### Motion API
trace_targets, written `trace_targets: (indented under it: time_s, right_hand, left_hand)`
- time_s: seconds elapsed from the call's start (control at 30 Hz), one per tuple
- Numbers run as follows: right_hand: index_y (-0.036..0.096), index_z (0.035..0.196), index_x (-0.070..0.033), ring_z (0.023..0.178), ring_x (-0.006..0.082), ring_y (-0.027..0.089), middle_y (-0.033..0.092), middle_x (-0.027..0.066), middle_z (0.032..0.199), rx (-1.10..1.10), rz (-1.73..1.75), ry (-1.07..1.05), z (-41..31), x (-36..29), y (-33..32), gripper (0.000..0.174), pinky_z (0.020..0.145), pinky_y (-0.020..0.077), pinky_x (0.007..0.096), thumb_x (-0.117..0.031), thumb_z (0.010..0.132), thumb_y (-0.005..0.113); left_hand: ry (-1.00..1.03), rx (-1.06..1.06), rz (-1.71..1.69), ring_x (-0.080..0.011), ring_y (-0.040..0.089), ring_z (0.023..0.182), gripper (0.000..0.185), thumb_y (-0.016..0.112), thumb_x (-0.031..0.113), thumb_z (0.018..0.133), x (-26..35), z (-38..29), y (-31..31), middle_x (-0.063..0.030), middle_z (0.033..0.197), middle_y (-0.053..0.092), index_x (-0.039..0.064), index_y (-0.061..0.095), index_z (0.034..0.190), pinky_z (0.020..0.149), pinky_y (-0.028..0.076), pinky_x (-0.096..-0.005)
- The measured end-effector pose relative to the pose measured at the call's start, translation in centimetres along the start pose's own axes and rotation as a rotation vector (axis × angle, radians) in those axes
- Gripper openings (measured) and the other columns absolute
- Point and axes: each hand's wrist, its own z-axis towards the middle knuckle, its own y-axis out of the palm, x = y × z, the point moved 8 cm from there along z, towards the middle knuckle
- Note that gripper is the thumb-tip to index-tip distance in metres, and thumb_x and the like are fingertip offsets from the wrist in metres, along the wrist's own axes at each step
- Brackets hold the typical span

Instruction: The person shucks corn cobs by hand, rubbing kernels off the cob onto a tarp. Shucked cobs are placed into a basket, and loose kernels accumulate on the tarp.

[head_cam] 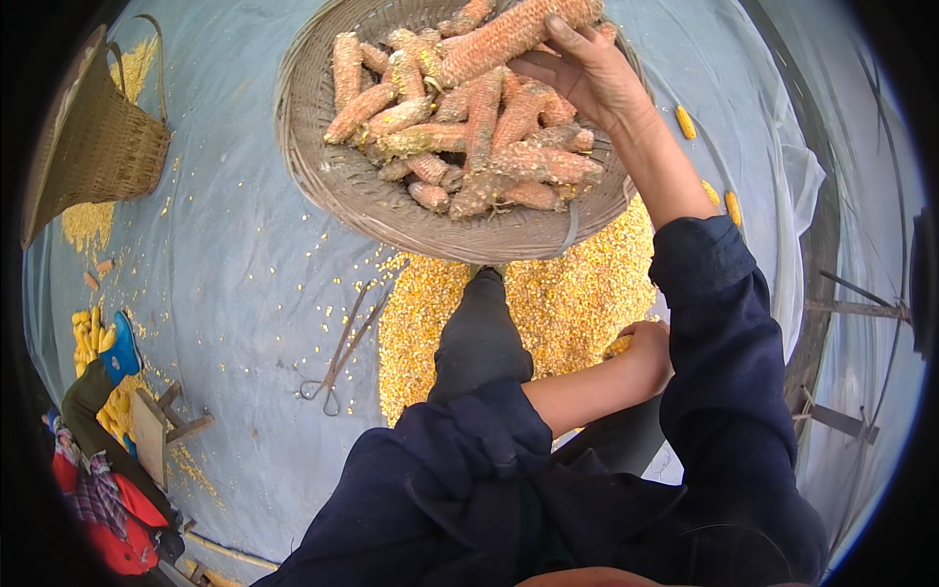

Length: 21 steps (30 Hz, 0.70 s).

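My right hand [587, 73] grips a long, bare reddish corn cob [513, 40] over a wide wicker basket [352, 198]. Inside the basket lie several stripped corn cobs [480, 117], some with bits of yellow left on them. My left hand [645, 356] reaches across to the right, low over a heap of loose corn kernels [579, 293]. The end of a yellow ear of corn [618, 346] shows at its fingers; the rest is hidden behind the hand. The basket's near rim overhangs the kernel heap.
Rusty long-handled tongs [341, 359] lie left of the heap on a pale plastic sheet [242, 315]. A second wicker basket [128, 147] stands far left. Below it, another person's blue shoe [121, 348] is beside a small wooden stool [158, 433]. Loose corn ears [686, 122] lie at right.
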Motion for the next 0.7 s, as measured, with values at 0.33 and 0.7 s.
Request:
trace_targets:
  time_s: [0.33,0.7]
  right_hand:
    - [0.043,0.118,-0.005,0.105,0.0303,0.054,0.053,0.0119,0.113,0.098,0.147,0.041,-5.3,-1.9,-1.5,0.044,0.089,0.0448,0.0486,-0.028,0.084,0.059]
    - [0.047,0.117,-0.007,0.101,0.0253,0.056,0.058,0.0105,0.109,0.293,-0.037,0.185,-10.1,-4.0,-4.2,0.050,0.090,0.0436,0.0429,-0.046,0.085,0.052]
  left_hand:
    - [-0.013,-0.159,0.091,-0.0231,0.061,0.091,0.027,0.056,0.023,0.075,0.3,0.5,0.0,-0.0073,0.100,0.064,0.013,0.067,0.098,0.068,0.051,-0.0407]
    - [-0.004,-0.168,0.035,-0.0247,0.060,0.095,0.026,0.062,0.016,0.072,1.1,1.5,0.3,-0.0097,0.106,0.061,0.009,0.067,0.096,0.070,0.052,-0.0434]
